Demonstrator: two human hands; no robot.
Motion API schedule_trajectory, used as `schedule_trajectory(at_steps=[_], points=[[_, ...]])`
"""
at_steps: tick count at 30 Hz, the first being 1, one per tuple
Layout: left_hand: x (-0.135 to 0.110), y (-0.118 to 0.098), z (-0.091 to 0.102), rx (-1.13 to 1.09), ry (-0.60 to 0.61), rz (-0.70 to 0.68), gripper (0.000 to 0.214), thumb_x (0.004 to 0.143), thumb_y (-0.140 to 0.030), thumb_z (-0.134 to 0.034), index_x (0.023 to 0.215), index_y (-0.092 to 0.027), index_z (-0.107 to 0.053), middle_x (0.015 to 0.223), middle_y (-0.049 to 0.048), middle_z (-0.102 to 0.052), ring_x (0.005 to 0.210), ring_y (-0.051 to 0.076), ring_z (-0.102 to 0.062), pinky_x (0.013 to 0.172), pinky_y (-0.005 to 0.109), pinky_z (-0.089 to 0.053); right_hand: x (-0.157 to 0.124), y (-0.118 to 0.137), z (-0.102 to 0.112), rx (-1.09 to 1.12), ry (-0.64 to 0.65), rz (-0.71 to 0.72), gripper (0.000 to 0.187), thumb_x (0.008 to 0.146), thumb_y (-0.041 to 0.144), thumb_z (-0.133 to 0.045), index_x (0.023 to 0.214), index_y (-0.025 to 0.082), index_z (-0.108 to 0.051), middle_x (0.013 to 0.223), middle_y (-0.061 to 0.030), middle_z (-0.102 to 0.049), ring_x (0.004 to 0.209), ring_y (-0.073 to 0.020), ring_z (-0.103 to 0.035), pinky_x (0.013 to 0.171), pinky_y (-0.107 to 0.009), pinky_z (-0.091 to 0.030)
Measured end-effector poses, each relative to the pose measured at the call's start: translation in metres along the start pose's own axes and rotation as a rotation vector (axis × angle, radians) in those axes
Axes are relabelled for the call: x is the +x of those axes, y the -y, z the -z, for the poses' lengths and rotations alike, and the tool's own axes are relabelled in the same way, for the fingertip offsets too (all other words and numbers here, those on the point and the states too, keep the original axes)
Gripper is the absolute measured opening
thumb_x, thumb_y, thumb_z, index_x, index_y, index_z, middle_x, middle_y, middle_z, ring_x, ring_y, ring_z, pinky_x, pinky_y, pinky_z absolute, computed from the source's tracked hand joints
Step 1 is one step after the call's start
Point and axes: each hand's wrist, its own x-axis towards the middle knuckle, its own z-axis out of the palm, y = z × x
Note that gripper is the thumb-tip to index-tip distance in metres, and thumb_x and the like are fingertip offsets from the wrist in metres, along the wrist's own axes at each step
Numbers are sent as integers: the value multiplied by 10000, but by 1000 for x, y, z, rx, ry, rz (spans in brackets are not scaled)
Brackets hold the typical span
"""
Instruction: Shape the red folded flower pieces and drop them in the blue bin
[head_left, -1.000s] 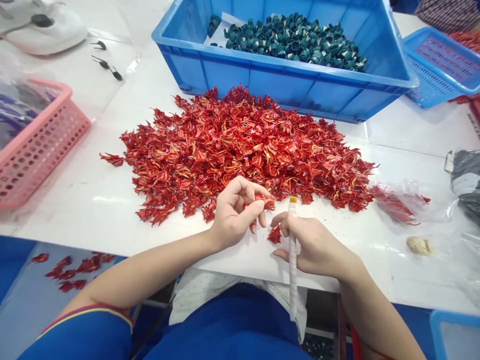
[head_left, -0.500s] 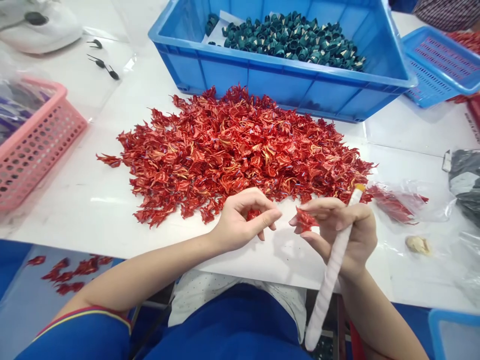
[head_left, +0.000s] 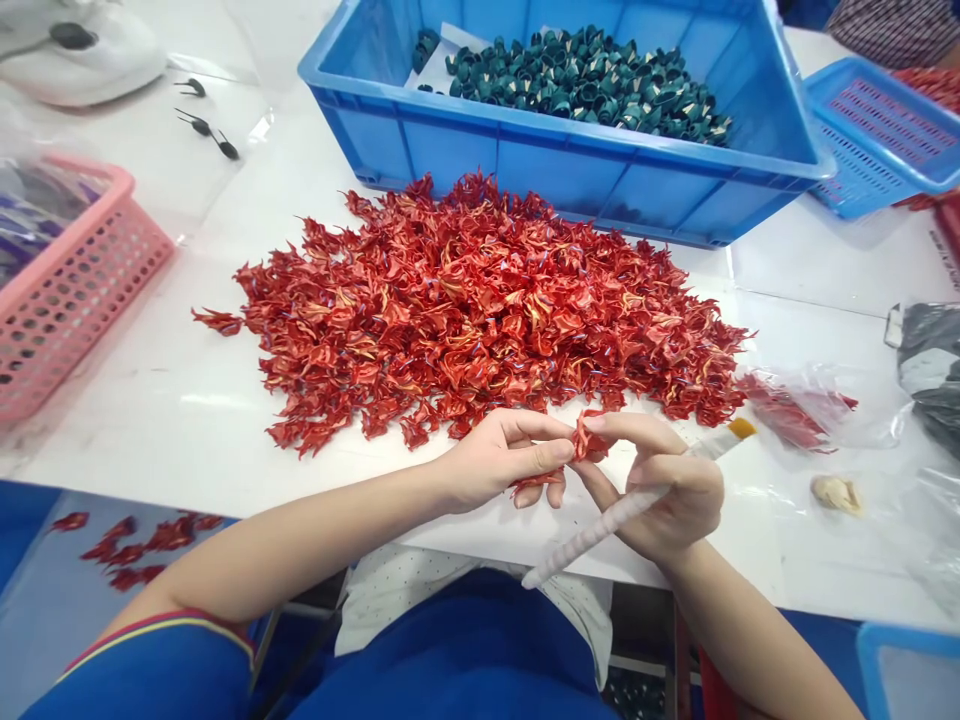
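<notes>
Head cam: L hand [head_left: 502,465] and R hand [head_left: 660,480] now closed together, fingers narrow, pinching red satin petal [head_left: 586,440]; R also gripping white-wrapped stick [head_left: 611,525], beside red petal pile [head_left: 465,310].

a crumpled red piece [head_left: 585,438], streaked with gold, was pinched between the fingertips of the left hand [head_left: 502,462] and the right hand [head_left: 664,490], just above the table edge. a thin red strand [head_left: 536,482] hung below the left hand's fingers. the right hand's palm and lower fingers also gripped a slim white-wrapped rod [head_left: 630,510], tilted low across it, with a yellow tip pointing away to the right. just beyond the hands lay a broad, loose heap of similar red pieces [head_left: 480,310], crinkled and flecked with gold and blue.
</notes>
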Motion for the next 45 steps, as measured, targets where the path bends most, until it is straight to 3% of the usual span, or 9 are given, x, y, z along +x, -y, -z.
schedule_trajectory(at_steps=[6,13,20,26,29,33,36,40,45], points=[[1,-2,-3,1,-114,-64,445,659,-510,-835,782,-128,-643,527,3,-624,360,45,-429,347,169,-277,-5,0,0,47,-59,-29,232,825,150,-679,945,252,-509,1045,-96,-753,895,-243,-734,724,-429,-619],[0,-6,-7,54,-313,-180,436,556,-404,-907,706,-140,-593,531,-46,-584,400,52,-484,366,168,-330,-3,1,-5,83,-170,-122,285,776,55,-709,950,243,-584,831,-21,-730,741,-185,-714,700,-371,-606],[0,-6,-7,12,-263,-161,379,627,-410,-869,695,-132,-621,469,-35,-574,358,31,-394,361,171,-283,-6,5,-7,80,-155,-273,240,771,119,-753,960,230,-656,810,-23,-694,649,-158,-674,544,-282,-575],[0,-14,-10,-194,-222,-43,414,570,-393,-904,658,-139,-590,470,-54,-537,375,19,-371,334,150,-183,-6,9,-6,158,-202,-387,150,805,154,-726,924,211,-654,823,-35,-716,645,-165,-700,528,-271,-596],[-1,-16,-10,-255,-190,1,412,566,-373,-911,664,-137,-588,490,-49,-543,377,14,-363,328,147,-154,-6,11,-3,194,-162,-411,85,841,170,-690,916,201,-662,756,-21,-715,585,-157,-700,509,-258,-597],[-2,-15,-9,-259,-155,11,397,598,-370,-898,703,-134,-597,491,-53,-534,381,15,-371,334,144,-163,-5,14,-1,201,-86,-402,162,828,134,-694,973,205,-672,728,-13,-729,521,-146,-687,477,-241,-589],[-2,-13,-10,-212,-156,-4,407,612,-398,-887,712,-138,-590,489,-55,-532,380,21,-379,341,147,-187,-4,15,-1,147,-84,-409,184,772,121,-750,920,204,-678,696,-9,-727,480,-143,-665,447,-241,-577],[-2,-7,-9,-101,-239,-103,439,610,-440,-878,724,-154,-565,551,-53,-566,370,20,-376,353,163,-251,-5,16,-3,123,-104,-427,128,797,115,-717,879,201,-670,675,-9,-727,486,-151,-676,455,-245,-586],[-6,-2,-7,363,-341,-411,264,753,-387,-781,696,-163,-654,675,25,-658,519,99,-542,485,238,-444,-7,14,-7,96,-133,-401,163,796,108,-721,909,215,-671,812,-35,-763,602,-167,-720,520,-268,-628]])
